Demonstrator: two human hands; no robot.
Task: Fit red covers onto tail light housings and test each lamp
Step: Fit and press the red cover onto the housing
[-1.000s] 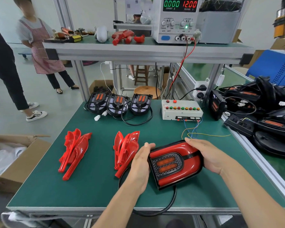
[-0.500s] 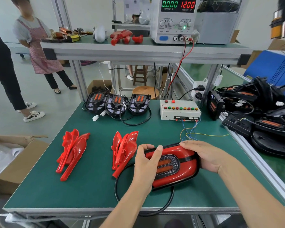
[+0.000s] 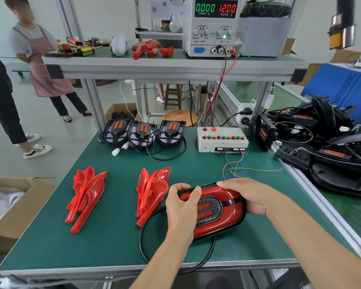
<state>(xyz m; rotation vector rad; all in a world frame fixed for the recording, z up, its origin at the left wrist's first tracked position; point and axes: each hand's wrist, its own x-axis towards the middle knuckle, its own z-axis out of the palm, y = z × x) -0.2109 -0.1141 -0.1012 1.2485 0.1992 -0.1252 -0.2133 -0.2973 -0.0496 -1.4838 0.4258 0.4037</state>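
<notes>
Working from the green bench (image 3: 117, 243) down: we're at its near middle with one tail light (image 3: 221, 207) lying face up, red cover already on the housing. Piled along our right edge, well apart, a heap of black housings (image 3: 329, 142); at the back, three bare housings (image 3: 143, 132) in a row beside the test box (image 3: 222, 139). The power supply (image 3: 214, 26) on the shelf reads zero current. Two stacks of loose red covers (image 3: 86, 197) (image 3: 152, 192) sit to our left, the nearer one just beside the lamp. Our left hand (image 3: 181, 207) grips the lamp's left end, fingers curled over the far edge, thumb on the cover. Our right hand (image 3: 246, 195) wraps the right end, fingers over the top edge. Looks like we're pressing the cover home, testing not started. Risks: uneven squeeze leaves one side unclipped or cracks a tab; the black cable (image 3: 146, 247) looping off the bench front could snag and drag the lamp; our left elbow could knock the near cover stack.
</notes>
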